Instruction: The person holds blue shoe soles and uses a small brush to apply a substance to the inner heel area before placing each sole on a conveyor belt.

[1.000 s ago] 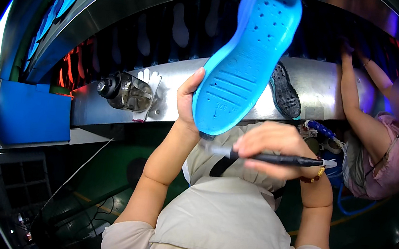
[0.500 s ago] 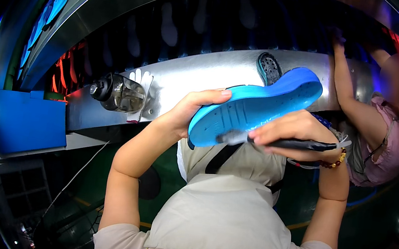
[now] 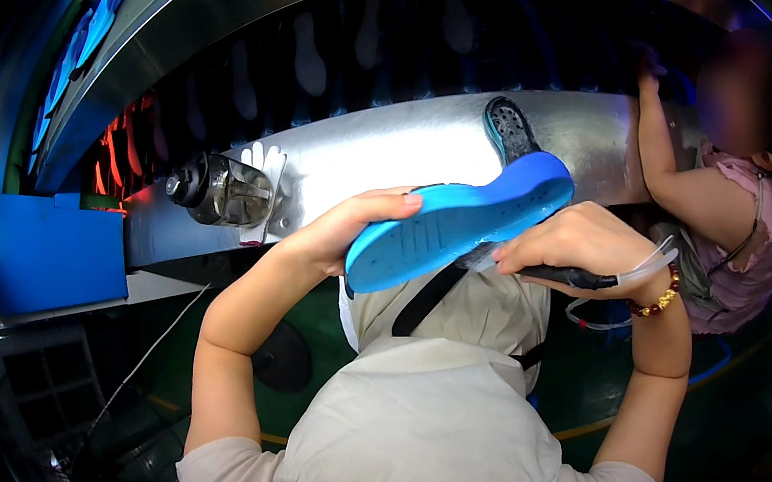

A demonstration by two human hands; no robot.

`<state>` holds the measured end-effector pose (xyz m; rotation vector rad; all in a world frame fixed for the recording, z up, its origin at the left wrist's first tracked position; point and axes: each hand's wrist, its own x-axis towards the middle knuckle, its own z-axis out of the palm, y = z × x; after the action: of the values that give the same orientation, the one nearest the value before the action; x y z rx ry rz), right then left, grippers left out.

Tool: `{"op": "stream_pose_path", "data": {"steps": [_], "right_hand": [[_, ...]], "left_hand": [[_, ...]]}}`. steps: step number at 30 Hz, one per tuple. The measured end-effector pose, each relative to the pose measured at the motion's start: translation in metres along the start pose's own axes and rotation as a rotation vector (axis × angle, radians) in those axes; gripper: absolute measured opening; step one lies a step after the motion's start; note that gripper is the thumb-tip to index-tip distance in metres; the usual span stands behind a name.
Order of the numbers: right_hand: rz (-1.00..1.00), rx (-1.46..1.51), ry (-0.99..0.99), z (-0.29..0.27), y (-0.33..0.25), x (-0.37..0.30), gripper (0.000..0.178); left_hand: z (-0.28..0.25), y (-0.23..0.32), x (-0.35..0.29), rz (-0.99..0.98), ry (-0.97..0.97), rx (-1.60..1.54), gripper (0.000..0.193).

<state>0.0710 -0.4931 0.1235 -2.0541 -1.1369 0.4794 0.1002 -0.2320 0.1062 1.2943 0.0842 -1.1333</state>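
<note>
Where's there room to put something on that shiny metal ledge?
The biggest bare patch on the metal ledge lies between the white glove and the dark sole; a smaller one lies between that sole and the co-worker's arm. It's crowded around the bottle and glove. The blue sole hides some.

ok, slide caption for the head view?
Left hand grips a blue shoe sole; right hand holds a black-handled tool at its edge.

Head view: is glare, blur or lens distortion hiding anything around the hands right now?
Head view: white glare washes out the middle of the silver metal bench; head view: the ridges in the bright blue molded shoe sole stay readable; head view: the dark recess behind the bench is murky, its grey sole shapes dim; head view: fisheye bends the bench edge, corners black.
</note>
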Motion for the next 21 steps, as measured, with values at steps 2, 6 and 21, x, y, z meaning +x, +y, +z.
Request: {"op": "stream_pose_path", "data": {"steps": [2, 6, 21], "right_hand": [[-0.029, 0.036, 0.070, 0.000, 0.002, -0.005, 0.020], [-0.032, 0.087, 0.217, 0.010, 0.023, -0.008, 0.019], [0.282, 0.722, 0.887, 0.026, 0.057, 0.001, 0.014]], "left_hand": [[-0.005, -0.005, -0.002, 0.001, 0.009, -0.066, 0.061], [-0.007, -0.011, 0.003, 0.045, 0.010, -0.065, 0.061], [-0.012, -0.018, 0.028, 0.137, -0.242, -0.672, 0.055]]}}
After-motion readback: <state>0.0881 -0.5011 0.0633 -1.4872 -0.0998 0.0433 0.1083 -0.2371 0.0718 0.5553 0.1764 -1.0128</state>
